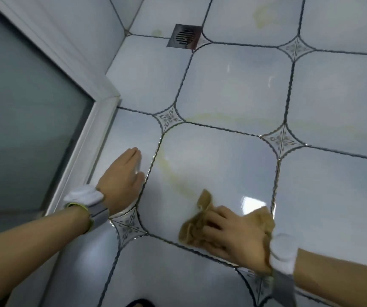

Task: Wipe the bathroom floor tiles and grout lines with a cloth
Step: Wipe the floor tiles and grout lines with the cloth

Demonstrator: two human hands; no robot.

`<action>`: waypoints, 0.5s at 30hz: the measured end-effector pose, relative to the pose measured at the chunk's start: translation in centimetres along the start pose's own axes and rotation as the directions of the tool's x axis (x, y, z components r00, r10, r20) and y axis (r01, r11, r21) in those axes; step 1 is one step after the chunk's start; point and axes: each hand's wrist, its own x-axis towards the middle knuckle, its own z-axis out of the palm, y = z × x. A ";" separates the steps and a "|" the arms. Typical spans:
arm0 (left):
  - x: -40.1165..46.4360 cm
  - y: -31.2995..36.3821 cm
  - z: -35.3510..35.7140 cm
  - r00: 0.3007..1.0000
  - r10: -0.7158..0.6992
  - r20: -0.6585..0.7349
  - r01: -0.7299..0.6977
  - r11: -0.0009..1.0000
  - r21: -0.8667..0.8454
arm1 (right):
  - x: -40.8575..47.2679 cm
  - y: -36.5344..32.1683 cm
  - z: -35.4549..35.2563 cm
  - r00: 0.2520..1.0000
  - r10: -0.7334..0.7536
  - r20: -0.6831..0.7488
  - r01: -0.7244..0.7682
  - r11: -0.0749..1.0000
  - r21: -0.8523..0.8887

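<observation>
On the near tile, the right hand pressed curled fingers into the tan cloth just below a yellowish streak, the left hand lay flat, fingers together, and farther stains suggested most wiping remained.

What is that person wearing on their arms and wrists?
Both forearms are bare, with no sleeves. The left hand has a grey strap with a yellow-green edge and a lumpy white block on top. The right hand has a grey strap carrying a round white block.
</observation>
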 end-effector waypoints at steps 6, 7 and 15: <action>2.3 2.0 0.7 0.999 0.041 -0.025 -0.043 0.997 -0.064 | 3.0 9.0 -6.7 0.999 0.006 0.040 0.003 0.975 -0.223; 2.4 2.0 0.7 0.999 0.025 -0.033 -0.027 0.997 -0.073 | 4.4 10.4 -7.2 0.993 0.107 -0.044 -0.115 0.965 -0.236; 0.1 -0.8 0.8 0.984 -0.176 0.017 0.177 0.975 -0.134 | 13.0 4.6 0.2 0.749 0.418 -0.514 -0.442 0.893 0.081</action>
